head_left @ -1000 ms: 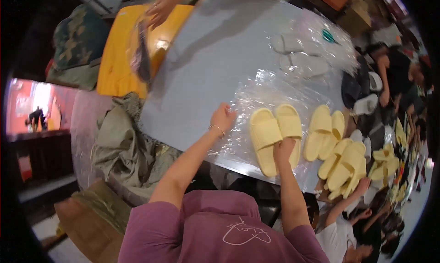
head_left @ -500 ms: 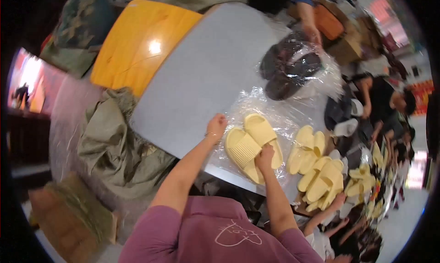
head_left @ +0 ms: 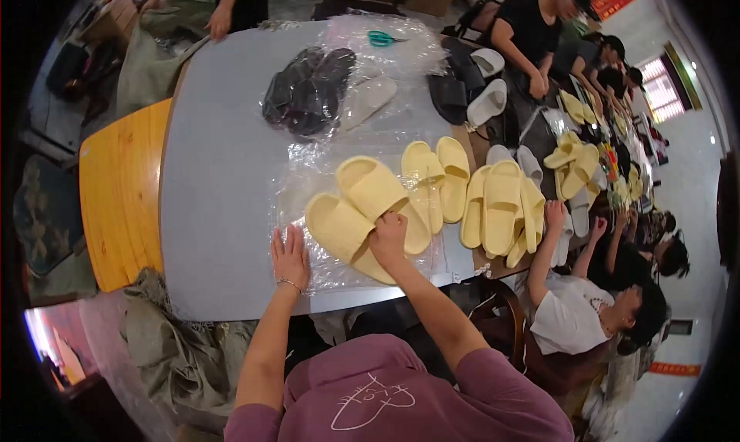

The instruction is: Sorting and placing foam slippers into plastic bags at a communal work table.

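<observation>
My right hand (head_left: 388, 238) is closed at the straps of a pair of pale yellow slippers (head_left: 358, 189), its fingertips partly hidden. The two slippers lie side by side, slanting across clear plastic bags (head_left: 289, 203) near the table's front edge. To the left of the pair, my left hand (head_left: 290, 258) rests flat with fingers spread, at the edge of the plastic. It holds nothing.
A grey table (head_left: 220, 157) adjoins a yellow board (head_left: 119, 199). Plastic-wrapped dark slippers (head_left: 308, 91) and teal-handled scissors (head_left: 380, 38) lie farther back. More yellow slippers (head_left: 501, 203) stand at right, near several seated people. A co-worker's hand (head_left: 220, 22) touches the far left edge.
My view has turned. The co-worker's hand has let go of the wrapped dark slippers, which now lie on the table. My left hand has opened onto the plastic; my right keeps hold.
</observation>
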A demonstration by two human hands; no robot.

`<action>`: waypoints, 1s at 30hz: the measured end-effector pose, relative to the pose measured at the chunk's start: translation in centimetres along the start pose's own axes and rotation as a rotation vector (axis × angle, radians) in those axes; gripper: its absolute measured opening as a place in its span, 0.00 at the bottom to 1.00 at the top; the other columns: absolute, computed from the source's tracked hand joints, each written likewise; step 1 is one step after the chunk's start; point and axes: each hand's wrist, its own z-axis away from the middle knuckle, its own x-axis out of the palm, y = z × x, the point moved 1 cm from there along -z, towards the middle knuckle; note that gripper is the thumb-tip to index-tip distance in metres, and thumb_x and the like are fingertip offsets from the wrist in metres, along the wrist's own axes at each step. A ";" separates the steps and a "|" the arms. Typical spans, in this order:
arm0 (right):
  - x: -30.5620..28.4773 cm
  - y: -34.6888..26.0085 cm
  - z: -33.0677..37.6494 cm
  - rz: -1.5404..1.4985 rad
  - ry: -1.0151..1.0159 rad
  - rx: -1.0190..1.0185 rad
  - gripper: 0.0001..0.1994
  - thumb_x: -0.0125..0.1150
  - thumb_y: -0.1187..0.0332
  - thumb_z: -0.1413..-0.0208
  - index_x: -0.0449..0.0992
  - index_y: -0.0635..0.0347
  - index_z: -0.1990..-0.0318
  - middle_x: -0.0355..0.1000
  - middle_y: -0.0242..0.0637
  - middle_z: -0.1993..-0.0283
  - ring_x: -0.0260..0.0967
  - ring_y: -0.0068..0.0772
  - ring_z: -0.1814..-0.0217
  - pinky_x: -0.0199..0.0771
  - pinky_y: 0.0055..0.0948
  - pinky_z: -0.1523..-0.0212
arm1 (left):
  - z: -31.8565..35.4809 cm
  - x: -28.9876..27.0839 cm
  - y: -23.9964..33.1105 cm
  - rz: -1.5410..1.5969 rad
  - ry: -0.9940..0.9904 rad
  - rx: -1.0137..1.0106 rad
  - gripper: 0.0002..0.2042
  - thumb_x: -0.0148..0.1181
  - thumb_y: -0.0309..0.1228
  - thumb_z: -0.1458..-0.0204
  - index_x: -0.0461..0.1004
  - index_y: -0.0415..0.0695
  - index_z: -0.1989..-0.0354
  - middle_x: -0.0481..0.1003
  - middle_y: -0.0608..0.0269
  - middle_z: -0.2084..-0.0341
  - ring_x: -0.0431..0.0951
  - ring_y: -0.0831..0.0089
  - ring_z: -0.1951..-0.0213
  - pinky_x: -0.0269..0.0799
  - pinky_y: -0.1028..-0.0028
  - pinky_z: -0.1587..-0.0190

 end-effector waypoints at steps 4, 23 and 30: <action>-3.9 7.4 -2.5 0.127 0.349 0.174 0.05 0.52 0.77 0.68 0.66 0.62 0.78 0.64 0.43 0.73 0.60 0.48 0.65 0.55 0.44 0.63 | -1.6 -0.3 1.3 -0.048 -0.104 -0.037 0.27 0.45 0.38 0.46 0.52 0.49 0.36 0.45 0.57 0.35 0.37 0.45 0.35 0.33 0.52 0.35; 0.4 8.4 0.4 0.147 -0.034 -0.075 0.05 0.58 0.69 0.68 0.69 0.55 0.80 0.65 0.32 0.75 0.63 0.35 0.68 0.57 0.37 0.64 | -4.7 1.5 5.0 -0.132 -0.088 0.041 0.31 0.41 0.46 0.47 0.50 0.44 0.36 0.44 0.59 0.34 0.35 0.49 0.34 0.23 0.47 0.37; -6.4 16.8 -8.5 0.361 0.261 0.370 0.07 0.56 0.68 0.59 0.68 0.62 0.75 0.66 0.43 0.72 0.64 0.46 0.66 0.61 0.44 0.63 | -5.0 1.2 4.8 -0.142 -0.071 0.047 0.31 0.43 0.45 0.47 0.49 0.44 0.36 0.45 0.56 0.35 0.36 0.47 0.34 0.24 0.45 0.37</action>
